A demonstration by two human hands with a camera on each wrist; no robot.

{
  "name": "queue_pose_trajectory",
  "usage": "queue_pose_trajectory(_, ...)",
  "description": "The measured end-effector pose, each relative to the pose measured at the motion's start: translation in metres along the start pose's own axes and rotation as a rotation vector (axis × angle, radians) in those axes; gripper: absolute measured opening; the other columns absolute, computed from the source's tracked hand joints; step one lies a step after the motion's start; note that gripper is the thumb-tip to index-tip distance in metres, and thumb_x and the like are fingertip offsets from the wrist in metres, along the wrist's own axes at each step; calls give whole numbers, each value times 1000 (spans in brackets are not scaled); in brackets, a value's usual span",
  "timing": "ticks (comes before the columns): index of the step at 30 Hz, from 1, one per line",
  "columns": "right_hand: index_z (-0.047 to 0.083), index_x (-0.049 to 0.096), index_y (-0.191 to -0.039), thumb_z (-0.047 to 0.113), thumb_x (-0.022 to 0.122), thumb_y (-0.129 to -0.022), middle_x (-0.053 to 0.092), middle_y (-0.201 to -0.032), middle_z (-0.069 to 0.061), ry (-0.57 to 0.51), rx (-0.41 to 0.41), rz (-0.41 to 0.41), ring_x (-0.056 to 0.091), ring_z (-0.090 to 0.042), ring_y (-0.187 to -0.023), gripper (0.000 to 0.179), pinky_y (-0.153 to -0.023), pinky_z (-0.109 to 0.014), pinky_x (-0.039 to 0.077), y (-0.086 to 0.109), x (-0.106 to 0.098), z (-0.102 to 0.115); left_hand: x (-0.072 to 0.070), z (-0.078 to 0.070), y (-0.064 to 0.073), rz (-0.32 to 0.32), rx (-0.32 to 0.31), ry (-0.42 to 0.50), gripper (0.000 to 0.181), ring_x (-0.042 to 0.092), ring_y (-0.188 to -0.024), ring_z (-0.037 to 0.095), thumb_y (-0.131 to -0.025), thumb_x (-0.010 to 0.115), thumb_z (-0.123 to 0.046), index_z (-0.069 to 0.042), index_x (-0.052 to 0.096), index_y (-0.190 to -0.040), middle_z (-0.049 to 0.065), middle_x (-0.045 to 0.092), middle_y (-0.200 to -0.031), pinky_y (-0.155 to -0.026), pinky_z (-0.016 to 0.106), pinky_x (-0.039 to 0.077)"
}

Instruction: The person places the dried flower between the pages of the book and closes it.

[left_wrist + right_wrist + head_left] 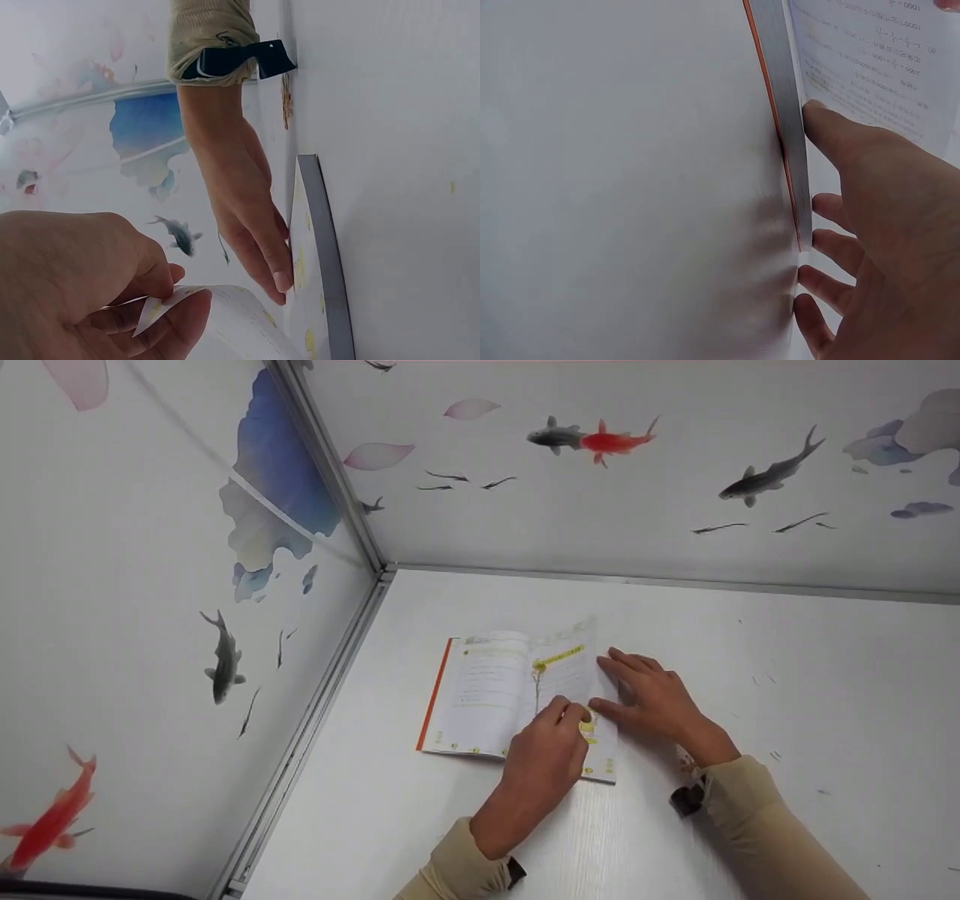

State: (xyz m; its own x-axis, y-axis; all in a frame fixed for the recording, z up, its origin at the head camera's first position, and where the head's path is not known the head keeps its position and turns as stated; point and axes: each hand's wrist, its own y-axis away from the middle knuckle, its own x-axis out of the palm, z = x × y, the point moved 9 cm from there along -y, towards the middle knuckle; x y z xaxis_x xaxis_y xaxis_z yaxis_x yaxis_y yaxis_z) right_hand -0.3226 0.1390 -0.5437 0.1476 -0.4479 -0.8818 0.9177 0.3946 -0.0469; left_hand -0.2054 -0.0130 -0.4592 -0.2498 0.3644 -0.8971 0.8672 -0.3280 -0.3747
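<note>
An open book (484,690) with an orange cover edge lies on the white table. Its pages carry printed lines and yellow patches. My left hand (544,757) pinches the lower corner of a lifted page (566,660) between thumb and fingers; the left wrist view shows that page (240,315) curving away from the left hand (97,285). At the book's right edge is my right hand (660,701), fingers extended. In the right wrist view, the thumb of the right hand (900,202) touches the edge of the thick page block (789,112), with the other fingers spread alongside.
White panels painted with fish and petals stand behind (637,525) and at the left (135,585) of the table (787,697), meeting it along metal rails. Dark straps (686,801) sit at both sleeve cuffs. Small thin marks dot the tabletop at the right.
</note>
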Motion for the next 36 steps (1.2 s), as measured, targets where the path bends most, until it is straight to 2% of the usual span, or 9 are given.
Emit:
queue_pose_trajectory(6, 15, 47, -165, 53, 74, -101, 38, -175, -14, -15, 5, 8, 38, -44, -159, 79, -113, -71, 37, 1, 1, 2, -23, 12, -3, -97, -32, 69, 16, 69, -86, 8, -97, 71, -4, -11, 73, -112, 1, 65, -104, -71, 17, 57)
queue_pose_trajectory(13, 18, 44, -167, 57, 71, -102, 35, -177, -12, -15, 13, 29, 34, -42, -161, 81, -116, -70, 35, 3, 3, 2, -45, 41, -4, -167, -130, 194, 15, 65, -80, 10, -95, 69, 0, -9, 73, -107, 3, 68, -106, -64, 16, 52)
queue_pose_trajectory(17, 18, 43, -168, 58, 70, -102, 34, -177, -12, -6, 17, 33, 33, -42, -161, 82, -116, -71, 35, 2, 3, 3, -58, 61, -5, -203, -176, 205, 14, 64, -77, 11, -94, 68, 1, -7, 73, -104, 5, 69, -104, -63, 18, 52)
queue_pose_trajectory(22, 17, 41, -168, 56, 70, -102, 33, -178, -13, -1, 22, 47, 32, -43, -162, 82, -117, -72, 34, 3, 4, 2, -71, 83, -3, -238, -215, 164, 7, 72, -86, 16, -94, 74, -5, -7, 74, -101, 7, 71, -102, -73, 27, 61)
queue_pose_trajectory(26, 17, 40, -169, 55, 70, -103, 32, -178, -14, 2, 23, 52, 31, -44, -162, 82, -118, -73, 33, 4, 6, 1, -75, 101, 2, -236, -246, 124, 10, 74, -90, 19, -94, 80, -8, -7, 74, -102, 8, 72, -102, -76, 33, 63)
queue_pose_trajectory(31, 17, 39, -169, 56, 70, -102, 31, -178, -13, 0, 21, 52, 31, -43, -162, 83, -119, -72, 32, 4, 6, 1, -76, 130, 8, -229, -302, 113, 13, 70, -81, 19, -92, 80, 1, -7, 70, -96, 8, 71, -93, -67, 34, 60)
queue_pose_trajectory(36, 18, 39, -169, 58, 69, -102, 31, -179, -12, -8, 18, 53, 30, -42, -162, 83, -119, -71, 32, 4, 6, 2, -63, 158, 15, -156, -383, 71, 15, 62, -72, 16, -91, 79, 4, -6, 69, -94, 7, 66, -86, -60, 31, 54)
